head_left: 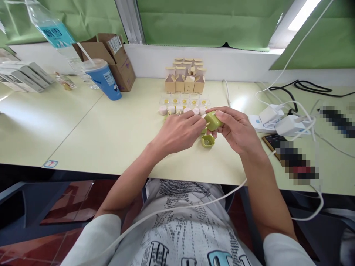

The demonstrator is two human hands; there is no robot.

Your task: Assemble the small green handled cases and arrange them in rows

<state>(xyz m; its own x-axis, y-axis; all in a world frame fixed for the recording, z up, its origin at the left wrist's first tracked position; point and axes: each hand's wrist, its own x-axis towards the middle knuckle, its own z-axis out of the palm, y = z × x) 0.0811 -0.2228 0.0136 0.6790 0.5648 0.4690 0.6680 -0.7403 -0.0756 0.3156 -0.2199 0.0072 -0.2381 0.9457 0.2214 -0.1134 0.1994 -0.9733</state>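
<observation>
My right hand (235, 129) holds a small glossy green rounded case (213, 121) between thumb and fingers, raised above the table. Close against its left side, my left hand (181, 133) is closed in a pinch, and a thin pale tip shows by its fingertips; what it grips is mostly hidden. Below the hands, an open green shell (208, 141) stands on the table with its hollow side up. Part of another green piece (204, 130) peeks out behind my left fingers. Beyond them runs a row of small whitish round pieces (186, 110), partly covered by my left hand.
Behind the row are clear plastic trays (184, 99) and several open small cardboard boxes (185, 83). A blue cup (105, 79), a brown carton (124, 70) and a large bottle (59, 38) stand left. A power strip (263, 125), phone (273, 142) and white cable (180, 207) are nearby.
</observation>
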